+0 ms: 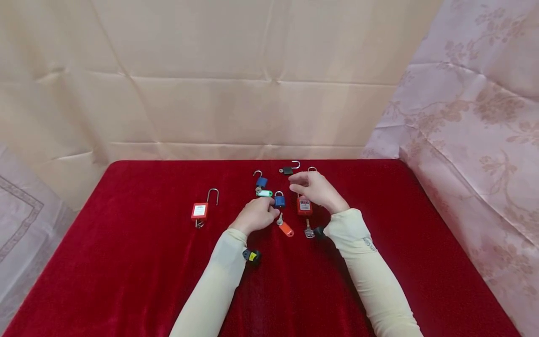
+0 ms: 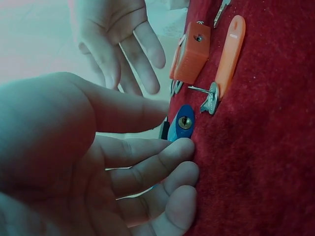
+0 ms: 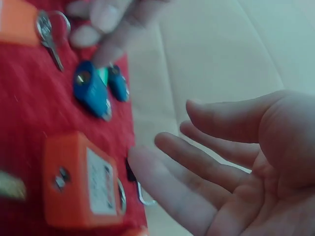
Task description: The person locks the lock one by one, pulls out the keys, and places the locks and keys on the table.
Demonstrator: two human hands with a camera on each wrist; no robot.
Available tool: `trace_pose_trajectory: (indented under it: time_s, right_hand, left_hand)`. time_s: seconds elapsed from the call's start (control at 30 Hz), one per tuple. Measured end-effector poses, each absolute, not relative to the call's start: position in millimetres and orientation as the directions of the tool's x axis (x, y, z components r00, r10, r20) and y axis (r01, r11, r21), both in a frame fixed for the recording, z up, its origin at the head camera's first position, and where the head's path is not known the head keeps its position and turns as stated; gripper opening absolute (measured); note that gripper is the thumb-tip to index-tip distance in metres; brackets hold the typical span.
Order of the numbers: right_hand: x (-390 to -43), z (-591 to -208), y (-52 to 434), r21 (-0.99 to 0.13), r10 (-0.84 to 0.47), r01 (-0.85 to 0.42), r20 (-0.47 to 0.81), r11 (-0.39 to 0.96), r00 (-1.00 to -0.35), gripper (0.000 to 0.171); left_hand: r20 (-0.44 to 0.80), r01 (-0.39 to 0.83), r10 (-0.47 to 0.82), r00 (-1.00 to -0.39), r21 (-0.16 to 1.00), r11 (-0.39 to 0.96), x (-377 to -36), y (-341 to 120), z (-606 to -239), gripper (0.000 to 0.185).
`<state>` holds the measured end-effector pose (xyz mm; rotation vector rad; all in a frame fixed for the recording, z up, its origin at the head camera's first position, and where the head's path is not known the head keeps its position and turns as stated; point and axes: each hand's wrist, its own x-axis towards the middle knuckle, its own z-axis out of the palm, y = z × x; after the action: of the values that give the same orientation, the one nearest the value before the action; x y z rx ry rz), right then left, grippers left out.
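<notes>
My left hand [image 1: 258, 214] reaches low over the cloth, its fingertips right at the side of a small blue padlock [image 1: 280, 201] whose shackle is down. In the left wrist view the brass keyhole of that lock faces the camera, beside the index fingertip. Close in front lies a key with an orange tag [image 1: 286, 228]. My right hand [image 1: 312, 188] hovers over a red padlock [image 1: 305, 207] with a white label, fingers spread and nothing between them. The hand hides part of that lock's shackle. A loose key [image 1: 309, 230] lies just in front of it.
A second blue padlock [image 1: 261, 181] stands behind with its shackle raised, beside a key with a green tag [image 1: 265, 193]. Farther back lies a black padlock [image 1: 288, 170], shackle out. Another red padlock [image 1: 200, 211] sits at left on the red cloth [image 1: 147, 262], shackle raised.
</notes>
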<state>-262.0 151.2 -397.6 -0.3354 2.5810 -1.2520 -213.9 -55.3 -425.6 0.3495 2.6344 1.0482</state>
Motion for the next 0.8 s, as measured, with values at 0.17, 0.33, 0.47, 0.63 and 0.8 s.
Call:
trace_pose_trajectory:
  time_s: [0.17,0.33,0.47,0.63,0.8]
  right_hand:
    - [-265.8,-394.8,168.0,-0.804,-0.240,-0.097,-0.059,0.587,-0.969,0.038]
    - [-269.6,-396.3,182.7,-0.766,-0.185,-0.119,0.000,0.632,-0.983,0.038]
    - [-272.2,-398.7,190.0,-0.746,-0.178,-0.121,0.004,0.655,-0.984,0.039]
    - [-274.5,-401.2,194.4,-0.734,-0.167,-0.114,0.001,0.669,-0.986,0.041]
    - [-276.6,-405.7,197.9,-0.725,-0.134,-0.072,-0.028,0.685,-0.991,0.046]
  left_hand:
    - [-0.121,0.175,0.349,-0.929,0.687,0.705,-212.9,-55.2,-426.4,0.014]
    - [-0.104,0.176,0.350,-0.931,0.711,0.681,-211.5,-55.8,-423.5,0.013]
    - [-0.109,0.166,0.355,-0.928,0.734,0.658,-209.6,-56.1,-419.4,0.016]
    - [-0.079,0.198,0.364,-0.928,0.724,0.661,-209.3,-54.9,-414.9,0.023]
    - [-0.041,0.244,0.397,-0.917,0.730,0.639,-209.3,-52.0,-412.4,0.029]
